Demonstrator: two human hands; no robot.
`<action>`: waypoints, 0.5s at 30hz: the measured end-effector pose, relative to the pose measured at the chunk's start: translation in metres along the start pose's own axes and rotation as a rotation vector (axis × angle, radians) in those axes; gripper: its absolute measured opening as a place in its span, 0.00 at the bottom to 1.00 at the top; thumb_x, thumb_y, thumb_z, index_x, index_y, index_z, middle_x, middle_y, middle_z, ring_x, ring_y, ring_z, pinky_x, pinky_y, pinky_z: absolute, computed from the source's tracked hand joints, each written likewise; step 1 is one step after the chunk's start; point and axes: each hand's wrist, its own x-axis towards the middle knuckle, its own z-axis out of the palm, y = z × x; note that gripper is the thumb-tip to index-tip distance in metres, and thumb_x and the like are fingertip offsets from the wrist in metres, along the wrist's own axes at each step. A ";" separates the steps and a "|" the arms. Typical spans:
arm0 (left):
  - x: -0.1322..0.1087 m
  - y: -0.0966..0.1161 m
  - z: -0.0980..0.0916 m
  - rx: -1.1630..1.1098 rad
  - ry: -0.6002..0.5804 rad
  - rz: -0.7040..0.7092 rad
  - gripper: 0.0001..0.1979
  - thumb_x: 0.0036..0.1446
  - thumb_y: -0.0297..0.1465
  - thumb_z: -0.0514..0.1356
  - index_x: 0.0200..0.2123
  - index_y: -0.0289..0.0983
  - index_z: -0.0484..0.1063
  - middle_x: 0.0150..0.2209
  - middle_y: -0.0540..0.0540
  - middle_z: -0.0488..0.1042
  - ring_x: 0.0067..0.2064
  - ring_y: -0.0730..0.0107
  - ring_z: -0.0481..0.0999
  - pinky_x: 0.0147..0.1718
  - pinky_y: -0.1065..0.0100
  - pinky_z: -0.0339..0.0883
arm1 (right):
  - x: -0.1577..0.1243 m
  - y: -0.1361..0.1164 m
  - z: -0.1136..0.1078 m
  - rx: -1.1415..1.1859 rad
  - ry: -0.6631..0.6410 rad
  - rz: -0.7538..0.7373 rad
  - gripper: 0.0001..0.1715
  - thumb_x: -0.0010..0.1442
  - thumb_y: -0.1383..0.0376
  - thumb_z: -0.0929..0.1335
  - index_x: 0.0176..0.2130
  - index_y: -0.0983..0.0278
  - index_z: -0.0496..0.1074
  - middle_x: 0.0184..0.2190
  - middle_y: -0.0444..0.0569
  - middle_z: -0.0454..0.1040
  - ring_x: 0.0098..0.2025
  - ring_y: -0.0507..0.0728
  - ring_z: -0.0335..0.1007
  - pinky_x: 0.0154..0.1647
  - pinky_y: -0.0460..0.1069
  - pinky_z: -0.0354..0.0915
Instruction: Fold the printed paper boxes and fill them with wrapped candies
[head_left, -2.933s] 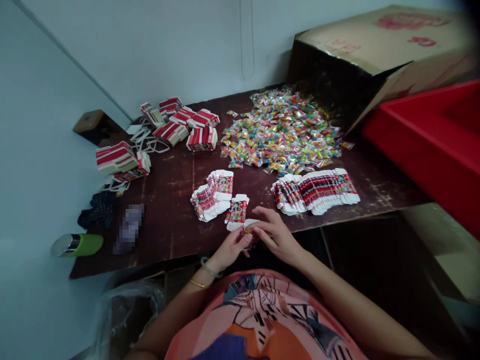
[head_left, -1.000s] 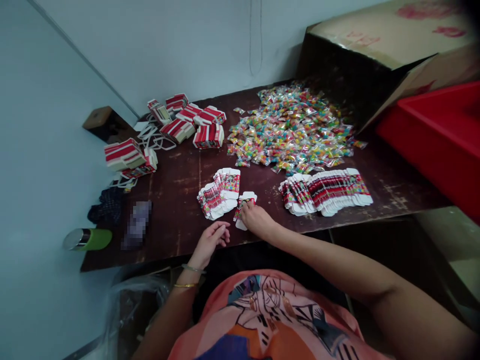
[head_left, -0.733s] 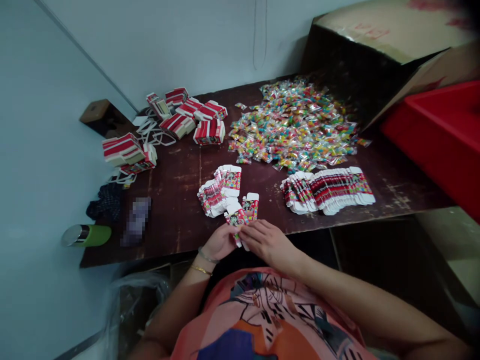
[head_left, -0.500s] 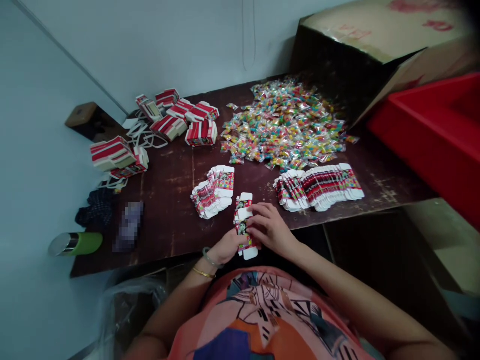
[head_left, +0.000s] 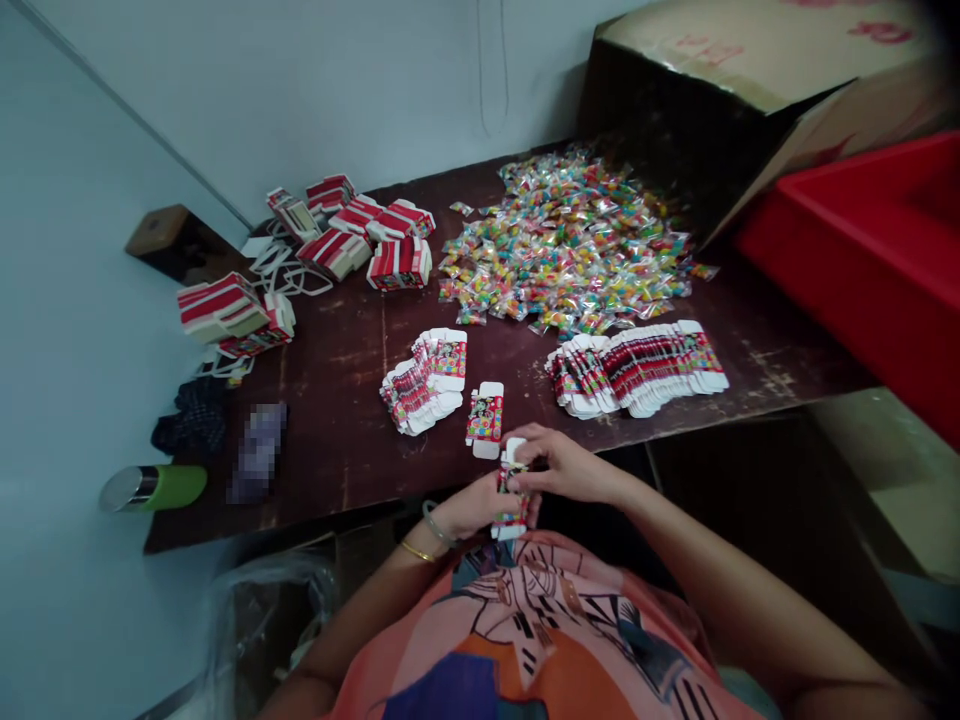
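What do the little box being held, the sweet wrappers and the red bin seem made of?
Little box, in the left hand and right hand: thin printed card, judging by white folded flaps. Sweet wrappers: likely clear plastic film, glinting. Red bin: probably moulded plastic, smooth, evenly coloured.

Scuffed, matt dark wood on the counter (head_left: 337,445). Printed card, glossy, for the little carton (head_left: 513,515). Clear plastic film gleaming on the sweet packets (head_left: 570,240). Dull brown cardboard, the big box (head_left: 735,60); smooth plastic, the red bin (head_left: 885,240).
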 end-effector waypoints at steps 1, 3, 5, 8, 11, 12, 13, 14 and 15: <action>0.003 -0.003 0.002 0.032 -0.035 0.013 0.09 0.43 0.32 0.64 0.27 0.32 0.71 0.23 0.48 0.72 0.26 0.71 0.70 0.27 0.70 0.61 | -0.003 0.002 -0.006 0.065 -0.099 0.005 0.16 0.58 0.56 0.69 0.25 0.65 0.71 0.35 0.48 0.72 0.41 0.56 0.67 0.45 0.52 0.64; 0.009 -0.010 0.005 0.131 0.011 0.107 0.11 0.45 0.35 0.65 0.28 0.33 0.71 0.24 0.49 0.72 0.27 0.71 0.69 0.28 0.69 0.62 | -0.009 0.005 -0.014 0.163 -0.178 0.013 0.18 0.59 0.55 0.68 0.25 0.66 0.70 0.31 0.46 0.69 0.36 0.54 0.67 0.40 0.49 0.64; 0.013 -0.015 0.007 0.233 0.185 0.219 0.14 0.47 0.38 0.66 0.26 0.33 0.69 0.23 0.51 0.69 0.26 0.73 0.67 0.28 0.70 0.60 | -0.014 0.007 -0.014 0.212 -0.089 0.056 0.16 0.60 0.56 0.67 0.29 0.66 0.71 0.33 0.46 0.69 0.37 0.53 0.66 0.41 0.48 0.64; 0.013 -0.021 0.009 0.274 0.391 0.321 0.14 0.52 0.40 0.63 0.29 0.33 0.69 0.25 0.51 0.69 0.28 0.73 0.66 0.29 0.71 0.61 | -0.024 0.005 0.000 0.279 0.057 0.177 0.13 0.62 0.57 0.65 0.36 0.65 0.71 0.32 0.45 0.70 0.33 0.52 0.65 0.35 0.46 0.64; 0.004 -0.022 0.011 0.204 0.526 0.473 0.17 0.53 0.37 0.63 0.44 0.38 0.65 0.32 0.51 0.71 0.33 0.71 0.70 0.35 0.70 0.64 | -0.036 0.003 0.019 0.421 0.194 0.262 0.12 0.60 0.58 0.67 0.41 0.62 0.66 0.30 0.42 0.71 0.26 0.49 0.63 0.27 0.44 0.62; 0.001 -0.022 0.011 0.194 0.558 0.511 0.20 0.52 0.36 0.64 0.46 0.39 0.63 0.33 0.51 0.71 0.34 0.71 0.71 0.37 0.70 0.64 | -0.039 0.004 0.024 0.506 0.247 0.283 0.13 0.60 0.58 0.68 0.42 0.61 0.64 0.29 0.41 0.71 0.25 0.49 0.63 0.26 0.44 0.62; -0.003 -0.021 0.010 0.208 0.566 0.523 0.20 0.52 0.35 0.65 0.46 0.40 0.62 0.33 0.51 0.71 0.34 0.71 0.71 0.37 0.70 0.65 | -0.042 0.005 0.028 0.615 0.292 0.311 0.14 0.60 0.56 0.68 0.41 0.61 0.63 0.27 0.40 0.70 0.24 0.49 0.64 0.25 0.43 0.62; -0.006 -0.021 0.010 0.246 0.561 0.517 0.19 0.52 0.35 0.65 0.45 0.40 0.63 0.32 0.51 0.71 0.33 0.71 0.71 0.36 0.70 0.65 | -0.044 0.008 0.031 0.740 0.312 0.347 0.14 0.60 0.55 0.67 0.39 0.61 0.63 0.24 0.39 0.69 0.23 0.48 0.64 0.24 0.43 0.63; -0.008 -0.020 0.009 0.304 0.543 0.505 0.16 0.52 0.35 0.64 0.43 0.39 0.65 0.32 0.50 0.71 0.33 0.70 0.72 0.36 0.70 0.65 | -0.046 0.011 0.033 0.867 0.300 0.390 0.14 0.60 0.54 0.67 0.37 0.62 0.63 0.22 0.38 0.68 0.22 0.48 0.64 0.24 0.43 0.64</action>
